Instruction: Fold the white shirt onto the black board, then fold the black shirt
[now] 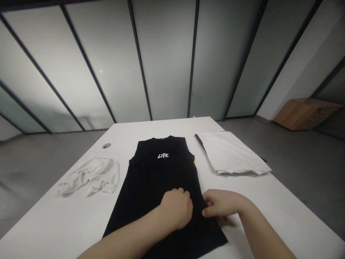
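Observation:
A black sleeveless shirt (153, 180) lies flat and lengthwise on the white table (81, 216), with a white "LIFE" print (163, 155) near its collar. My left hand (176, 208) rests on the lower middle of the shirt, its fingers curled into the black cloth. My right hand (219, 205) is at the shirt's right edge, its fingertips pinching the fabric there. A crumpled white cloth (90, 176) lies to the left of the shirt. To the right, a flat folded white garment (231, 153) sits beyond my right hand, touched by neither hand.
A dark strip (201, 143) shows under the folded white garment's far edge, and a small yellow patch (194, 160) peeks from behind the shirt. The table has a round grommet (106, 145). Grey floor surrounds it, with a low wooden cabinet (307, 114) at far right.

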Demonstrator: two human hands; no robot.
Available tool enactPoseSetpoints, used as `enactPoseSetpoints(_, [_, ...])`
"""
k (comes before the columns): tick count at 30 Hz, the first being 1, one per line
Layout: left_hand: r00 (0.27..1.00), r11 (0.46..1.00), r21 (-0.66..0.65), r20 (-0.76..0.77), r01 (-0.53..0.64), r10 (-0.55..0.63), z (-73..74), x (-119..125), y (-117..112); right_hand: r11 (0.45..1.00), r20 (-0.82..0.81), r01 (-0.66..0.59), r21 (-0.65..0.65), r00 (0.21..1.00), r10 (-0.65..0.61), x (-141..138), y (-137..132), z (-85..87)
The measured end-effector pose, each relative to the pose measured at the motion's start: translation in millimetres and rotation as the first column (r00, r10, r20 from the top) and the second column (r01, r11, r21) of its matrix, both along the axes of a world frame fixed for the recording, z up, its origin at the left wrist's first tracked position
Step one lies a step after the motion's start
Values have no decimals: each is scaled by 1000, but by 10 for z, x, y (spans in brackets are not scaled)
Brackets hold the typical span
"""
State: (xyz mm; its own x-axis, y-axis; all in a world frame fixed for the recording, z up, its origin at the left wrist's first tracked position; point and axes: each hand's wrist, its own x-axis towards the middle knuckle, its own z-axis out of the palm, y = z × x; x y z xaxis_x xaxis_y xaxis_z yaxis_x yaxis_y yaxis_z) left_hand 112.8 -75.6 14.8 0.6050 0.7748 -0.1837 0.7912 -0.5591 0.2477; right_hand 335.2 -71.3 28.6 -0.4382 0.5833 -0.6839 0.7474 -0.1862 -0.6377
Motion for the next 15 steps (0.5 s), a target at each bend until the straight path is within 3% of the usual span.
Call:
enactPoseSetpoints(2, [993, 999, 50, 119, -1, -5, 160, 215, 345, 998, -20, -34, 52, 999, 35, 1, 12, -49])
enactPoseSetpoints(5, [967, 993, 91, 251, -69, 44, 207, 576, 893, 992, -65, -81, 93, 994, 87, -6, 21, -105])
enactPoseSetpoints(10, [953, 971, 76, 225, -226, 204, -1, 1015, 1520, 993, -44, -99, 69, 994, 102, -93, -16, -61])
enactPoseSetpoints(13, [945, 960, 35, 186, -279, 268, -145, 1109, 1684, 988, -51, -151, 11, 987, 151, -158, -46, -29])
enactPoseSetpoints(15, [941, 958, 20, 198, -284, 275, -215, 1118, 1743, 984, -58, -172, 45, 983, 175, -185, -66, -29])
